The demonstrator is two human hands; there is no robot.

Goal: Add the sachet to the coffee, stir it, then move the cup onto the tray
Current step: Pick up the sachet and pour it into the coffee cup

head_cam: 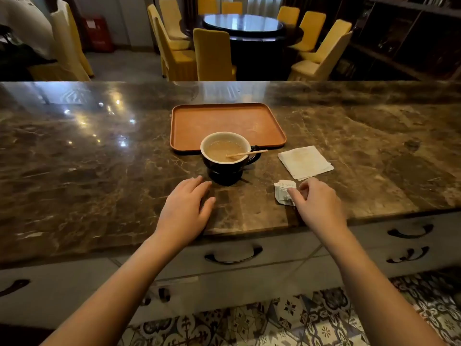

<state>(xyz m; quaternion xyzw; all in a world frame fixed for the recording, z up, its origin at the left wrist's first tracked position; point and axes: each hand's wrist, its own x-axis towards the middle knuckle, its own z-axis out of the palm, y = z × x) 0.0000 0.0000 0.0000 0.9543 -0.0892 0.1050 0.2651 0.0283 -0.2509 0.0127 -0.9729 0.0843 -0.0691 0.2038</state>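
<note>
On a shiny brown marble counter, with yellow chairs behind, a dark cup of milky coffee is seen at 6 o'clock of the orange tray, its stick pointing to 3 o'clock, while the open left hand lies flat and the right hand pinches the crumpled sachet.

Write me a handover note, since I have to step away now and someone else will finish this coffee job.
Left hand: open, flat on the counter just short of the cup.
Right hand: fingers touching the crumpled sachet on the counter; grip unclear.
Cup: on the counter against the tray's near edge, coffee milky, stirrer resting in it.
Tray: nothing on it. Napkin lies right of the cup.
Done, apparently: sachet added; stirring likely.
Left: lift the cup onto the tray.
</note>
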